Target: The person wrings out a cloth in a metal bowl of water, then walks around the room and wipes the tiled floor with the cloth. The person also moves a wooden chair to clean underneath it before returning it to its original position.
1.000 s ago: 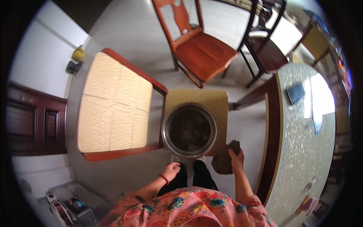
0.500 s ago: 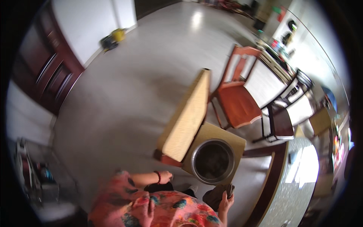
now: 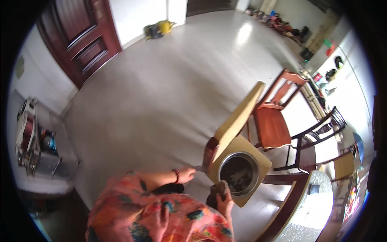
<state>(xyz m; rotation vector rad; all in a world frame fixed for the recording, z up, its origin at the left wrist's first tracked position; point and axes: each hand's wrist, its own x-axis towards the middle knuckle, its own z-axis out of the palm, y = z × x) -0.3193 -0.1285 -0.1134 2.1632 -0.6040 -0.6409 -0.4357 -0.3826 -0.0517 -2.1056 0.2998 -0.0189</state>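
Note:
My right hand (image 3: 225,202) is closed around a bunched dark brown cloth (image 3: 215,193), just left of and nearer than a round metal basin (image 3: 257,177). Dark liquid with pale reflections shows inside the basin, which stands on a pale wooden seat (image 3: 264,162). A tall pale wooden panel (image 3: 238,117) with a reddish-brown end rises along the seat's left side. My left hand (image 3: 186,175), a red bead bracelet at its wrist, is held left of that panel's near end. Its fingers look curled; what they hold, if anything, is too blurred to name.
Beyond the basin stand a reddish wooden chair (image 3: 272,125) and a dark chair (image 3: 308,139). A glossy speckled tabletop (image 3: 310,213) lies at the right. A metal rack (image 3: 40,149) is on the left, near a dark red door (image 3: 82,40). A yellow container (image 3: 165,26) sits by the far wall.
The view has swung, so the basin, panel and chairs appear farther right. My left hand is now farther forward, closer to the panel's near end. The cloth stays in my right hand.

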